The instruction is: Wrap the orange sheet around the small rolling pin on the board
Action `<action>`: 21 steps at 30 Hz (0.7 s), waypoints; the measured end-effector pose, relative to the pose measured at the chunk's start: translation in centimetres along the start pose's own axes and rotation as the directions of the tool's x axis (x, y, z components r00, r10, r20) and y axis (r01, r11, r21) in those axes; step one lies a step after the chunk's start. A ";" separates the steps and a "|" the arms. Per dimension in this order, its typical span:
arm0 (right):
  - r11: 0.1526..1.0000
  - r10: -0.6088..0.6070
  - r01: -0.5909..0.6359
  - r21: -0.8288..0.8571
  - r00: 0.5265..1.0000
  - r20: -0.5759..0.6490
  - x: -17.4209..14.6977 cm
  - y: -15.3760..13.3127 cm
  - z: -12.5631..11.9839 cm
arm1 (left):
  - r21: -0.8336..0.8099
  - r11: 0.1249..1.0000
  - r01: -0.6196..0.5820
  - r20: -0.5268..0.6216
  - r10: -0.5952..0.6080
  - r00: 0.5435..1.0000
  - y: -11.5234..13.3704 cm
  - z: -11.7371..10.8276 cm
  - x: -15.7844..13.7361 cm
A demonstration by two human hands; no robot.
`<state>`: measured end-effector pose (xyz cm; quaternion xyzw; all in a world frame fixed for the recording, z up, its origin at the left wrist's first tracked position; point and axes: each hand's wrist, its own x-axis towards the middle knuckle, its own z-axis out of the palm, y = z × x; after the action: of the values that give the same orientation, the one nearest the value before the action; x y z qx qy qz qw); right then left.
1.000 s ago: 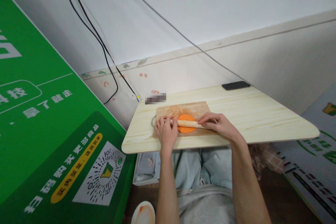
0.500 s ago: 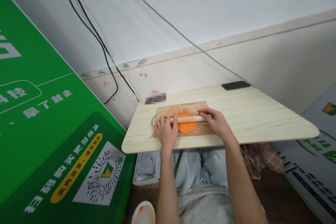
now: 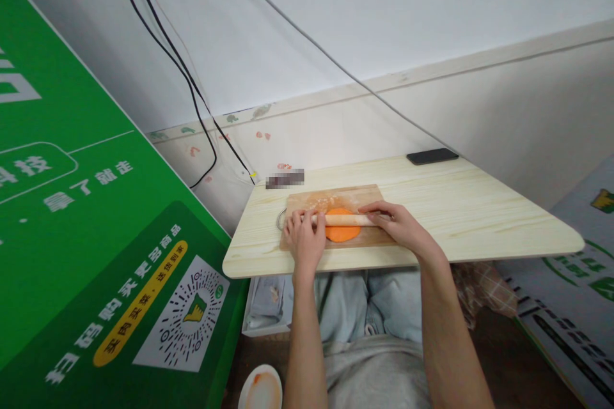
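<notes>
A pale wooden rolling pin (image 3: 348, 220) lies across a flat, round piece of orange dough (image 3: 343, 234). Under the dough is a wooden cutting board (image 3: 369, 193), dusted with white powder near its far edge and fitted with a metal ring handle at its left. My left hand (image 3: 306, 236) grips the pin's left end, fingers curled over it. At the other end, my right hand (image 3: 396, 223) holds the pin between thumb and fingers. Both pin ends are hidden by the hands.
The board rests on a light wood-grain table (image 3: 480, 217). A black phone (image 3: 432, 156) lies at the back right, and a blurred-out object (image 3: 284, 179) at the back left. Below the table's front edge are a white box (image 3: 266, 329) and a stained white dish (image 3: 261, 388).
My right forearm has swung outward to the right, and the right hand sits slightly lower on the pin. The left hand and the dough look nearly the same.
</notes>
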<state>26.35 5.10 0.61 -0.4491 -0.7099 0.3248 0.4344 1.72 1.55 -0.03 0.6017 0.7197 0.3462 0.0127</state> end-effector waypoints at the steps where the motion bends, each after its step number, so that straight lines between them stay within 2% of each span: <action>1: 1.000 0.001 -0.001 -0.011 1.000 0.024 -0.1 0.0 0.0 | -0.001 1.000 0.000 -0.001 0.000 1.000 0.0 0.0 0.0; 3: 0.999 0.007 -0.005 -0.049 0.999 0.042 -0.2 0.2 0.2 | 0.002 1.000 0.000 0.002 0.000 1.000 0.0 0.1 0.0; 7: 0.989 0.016 -0.022 -0.147 0.999 -0.046 0.0 0.9 1.0 | 0.009 1.000 -0.001 0.006 0.001 1.000 -0.2 0.2 0.1; 13: 0.981 -0.037 0.032 -0.191 0.999 -0.024 -0.1 0.9 0.9 | 0.006 1.000 -0.006 0.004 0.006 1.000 -0.3 0.2 0.1; 21: 0.953 -0.023 -0.001 -0.302 0.997 -0.076 0.5 0.7 2.0 | -0.021 1.000 0.002 -0.008 -0.003 1.000 -0.5 0.4 0.2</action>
<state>24.68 5.73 -0.66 -0.5188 -0.7361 0.1923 0.3899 1.46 1.86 -0.48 0.5992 0.7168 0.3562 0.0167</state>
